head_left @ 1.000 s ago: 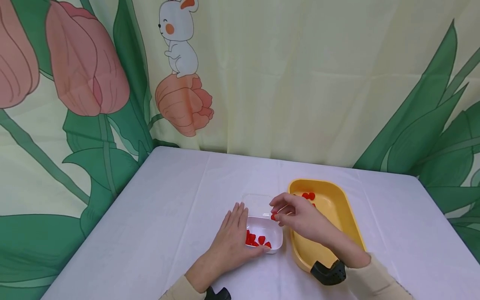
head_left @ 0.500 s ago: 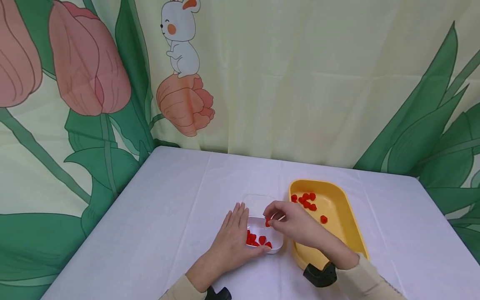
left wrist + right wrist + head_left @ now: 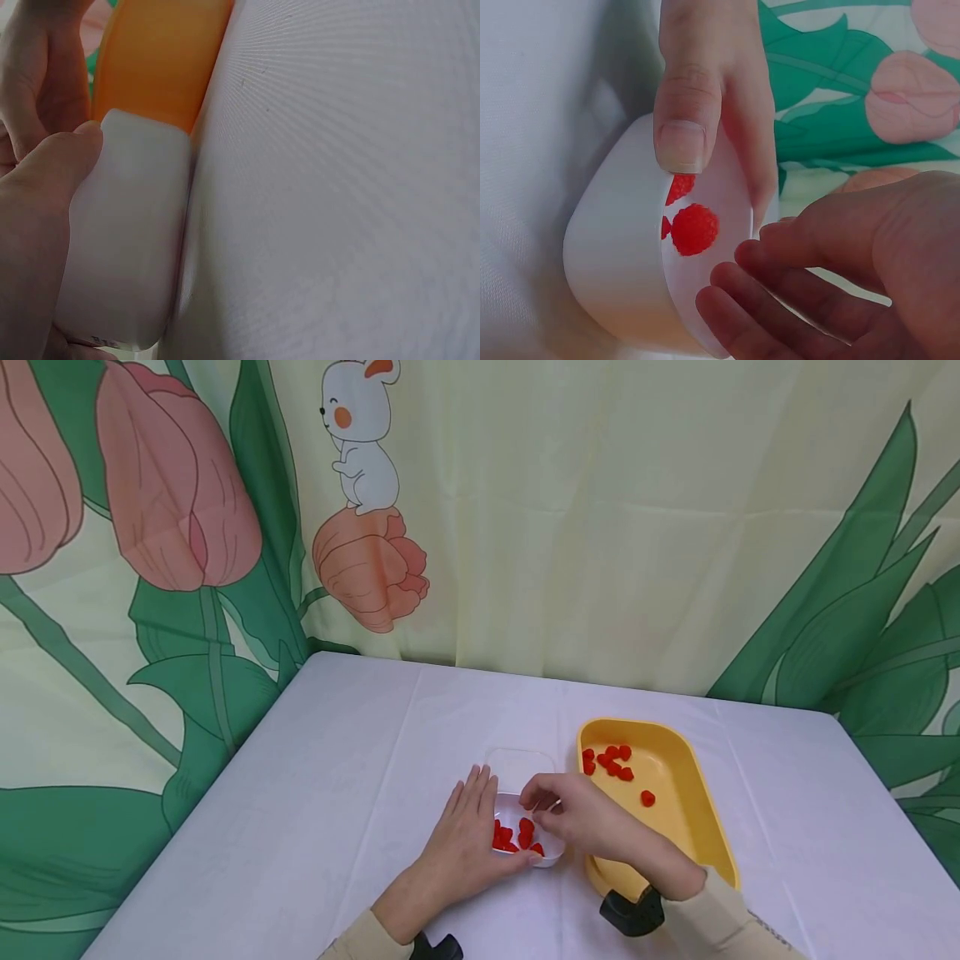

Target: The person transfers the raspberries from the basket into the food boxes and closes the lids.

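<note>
A small white box [image 3: 553, 853] holds several red raspberries [image 3: 503, 837]; one raspberry [image 3: 695, 229] shows plainly inside it in the right wrist view. My left hand [image 3: 465, 839] rests against the box with straight fingers along its left side. Its thumb [image 3: 64, 161] lies on the near rim. Over the right part of the box hovers my right hand [image 3: 585, 814], fingers loosely bent and holding nothing in the right wrist view. A yellow tray [image 3: 693, 802] to the right has several more raspberries [image 3: 613, 767] towards its far left and one lone raspberry [image 3: 647, 797].
Behind the box lies a clear plastic lid [image 3: 517, 760]. A pale cloth covers the table [image 3: 360, 760]. Beyond the table hangs a curtain [image 3: 585, 527] printed with tulips and a rabbit. The yellow tray's left wall stands close beside the box.
My right hand has moved left and down from between tray and box to over the box, and has let go of a raspberry inside it. My left hand stays put.
</note>
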A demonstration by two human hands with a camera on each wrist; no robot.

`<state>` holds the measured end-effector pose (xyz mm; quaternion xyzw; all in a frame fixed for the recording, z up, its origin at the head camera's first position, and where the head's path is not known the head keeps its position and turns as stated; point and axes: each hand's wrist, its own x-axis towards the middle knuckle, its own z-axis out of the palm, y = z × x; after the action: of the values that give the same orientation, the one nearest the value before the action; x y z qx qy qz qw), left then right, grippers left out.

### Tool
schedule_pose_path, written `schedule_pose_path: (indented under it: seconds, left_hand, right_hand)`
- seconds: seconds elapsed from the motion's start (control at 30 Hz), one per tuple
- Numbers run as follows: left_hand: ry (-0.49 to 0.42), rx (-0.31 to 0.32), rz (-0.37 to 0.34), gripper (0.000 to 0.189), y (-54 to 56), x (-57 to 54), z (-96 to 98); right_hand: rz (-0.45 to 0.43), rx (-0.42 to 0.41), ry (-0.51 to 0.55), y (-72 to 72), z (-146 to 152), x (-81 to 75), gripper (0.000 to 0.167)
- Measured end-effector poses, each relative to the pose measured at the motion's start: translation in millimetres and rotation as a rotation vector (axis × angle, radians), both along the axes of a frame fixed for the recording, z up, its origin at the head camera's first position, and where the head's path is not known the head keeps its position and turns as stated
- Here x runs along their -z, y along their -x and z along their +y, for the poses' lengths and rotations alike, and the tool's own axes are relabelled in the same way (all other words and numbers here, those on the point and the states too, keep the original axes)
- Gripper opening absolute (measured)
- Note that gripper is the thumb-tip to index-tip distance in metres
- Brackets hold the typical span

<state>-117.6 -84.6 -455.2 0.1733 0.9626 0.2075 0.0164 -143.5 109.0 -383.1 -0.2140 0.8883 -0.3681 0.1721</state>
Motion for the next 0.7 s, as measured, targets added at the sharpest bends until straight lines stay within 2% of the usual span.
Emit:
schedule_pose_path:
  seconds: [0.23, 0.47, 0.57, 0.7]
  left_hand:
    - [0.001, -0.003, -0.001, 0.110, 0.2, 0.7, -0.2]
    - [-0.002, 0.001, 0.000, 0.109, -0.3, 2.5, -1.6]
    - [0.001, -0.005, -0.008, 0.109, -1.2, 1.9, -2.3]
    - [0.003, -0.006, -0.006, 0.111, -0.8, 0.2, -1.3]
  right_hand:
    - [0.011, 0.019, -0.014, -0.7, -1.5, -2.9, 0.020]
    - [0.067, 0.048, 0.024, -2.4, 3.1, -9.9, 0.017]
    - [0.092, 0.085, 0.042, -1.4, 6.5, -10.6, 0.018]
    - [0.132, 0.178, 0.059, 1.5, 14.8, -12.9, 0.017]
